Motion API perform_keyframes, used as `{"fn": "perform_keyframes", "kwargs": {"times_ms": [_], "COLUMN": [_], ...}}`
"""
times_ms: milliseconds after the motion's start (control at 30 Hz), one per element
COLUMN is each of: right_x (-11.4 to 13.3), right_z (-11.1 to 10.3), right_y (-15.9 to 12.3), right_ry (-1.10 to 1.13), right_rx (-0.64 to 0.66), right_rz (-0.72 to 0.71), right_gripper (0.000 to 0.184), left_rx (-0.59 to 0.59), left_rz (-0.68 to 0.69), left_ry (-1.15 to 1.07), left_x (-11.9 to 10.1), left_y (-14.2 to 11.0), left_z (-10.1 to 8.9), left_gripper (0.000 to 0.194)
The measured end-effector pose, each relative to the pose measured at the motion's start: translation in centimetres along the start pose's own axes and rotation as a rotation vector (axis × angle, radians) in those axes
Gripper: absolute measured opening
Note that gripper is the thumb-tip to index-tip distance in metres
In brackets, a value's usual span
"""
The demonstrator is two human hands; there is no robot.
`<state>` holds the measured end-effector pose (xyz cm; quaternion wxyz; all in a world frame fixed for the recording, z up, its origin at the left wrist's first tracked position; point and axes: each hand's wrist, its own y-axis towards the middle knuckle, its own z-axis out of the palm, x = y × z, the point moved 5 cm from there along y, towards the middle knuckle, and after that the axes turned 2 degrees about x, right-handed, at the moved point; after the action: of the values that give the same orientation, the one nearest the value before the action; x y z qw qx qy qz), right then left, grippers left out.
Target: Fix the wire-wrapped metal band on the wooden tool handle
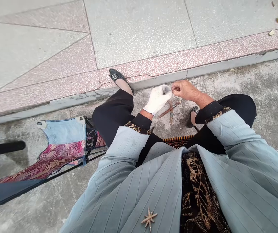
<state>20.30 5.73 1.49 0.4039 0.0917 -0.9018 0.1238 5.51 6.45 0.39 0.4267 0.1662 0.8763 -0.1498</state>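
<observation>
My left hand [157, 98] wears a white glove and reaches forward between my knees, its fingers curled toward my right hand. Bare and closed in a pinch, my right hand [184, 90] meets the gloved fingertips on something too small to make out. Below both hands, two thin brown sticks [170, 109] lie crossed on the concrete ground. I sit low, in black trousers and a pale blue striped jacket.
My left foot in a black flat shoe [117, 77] rests on the pink terrazzo step [153, 69]. My right shoe [193, 116] stands on the concrete. A folding stool with patchwork cloth [61, 145] stands at my left. A woven seat edge [177, 140] shows under me.
</observation>
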Motion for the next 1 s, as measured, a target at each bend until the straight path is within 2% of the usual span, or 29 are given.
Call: {"fn": "perform_keyframes", "kwargs": {"times_ms": [167,200,300,367,500,633,800,1000], "right_x": [0.1,0.0,-0.8,-1.2,-1.1,-0.8,-0.5,-0.7], "right_z": [1.7,1.7,0.4,-0.1,0.3,0.6,0.2,0.2], "right_y": [-0.5,-0.5,-0.3,-0.1,-0.1,-0.3,-0.3,-0.2], "right_ry": [0.059,0.081,0.181,0.275,0.373,0.382,0.340,0.244], "right_rx": [0.162,0.152,-0.052,-0.103,-0.068,-0.092,-0.126,-0.110], "right_rz": [0.038,0.045,0.117,0.148,0.136,0.144,0.178,0.180], "right_gripper": [0.018,0.018,0.021,0.022,0.014,0.009,0.007,0.007], "left_rx": [-0.094,-0.098,-0.055,-0.038,-0.056,-0.052,-0.035,-0.019], "left_rz": [0.017,0.016,-0.024,-0.046,-0.044,-0.061,-0.089,-0.051], "left_ry": [-0.140,-0.179,-0.267,-0.326,-0.430,-0.482,-0.456,-0.398], "left_x": [0.9,1.0,1.2,1.3,1.5,1.6,1.4,1.0], "left_y": [0.5,0.6,0.5,0.3,0.3,0.3,0.1,-0.1], "left_z": [-1.1,-1.2,-0.8,-0.4,0.1,0.3,0.4,0.4], "left_gripper": [0.014,0.014,0.014,0.013,0.013,0.014,0.012,0.015]}}
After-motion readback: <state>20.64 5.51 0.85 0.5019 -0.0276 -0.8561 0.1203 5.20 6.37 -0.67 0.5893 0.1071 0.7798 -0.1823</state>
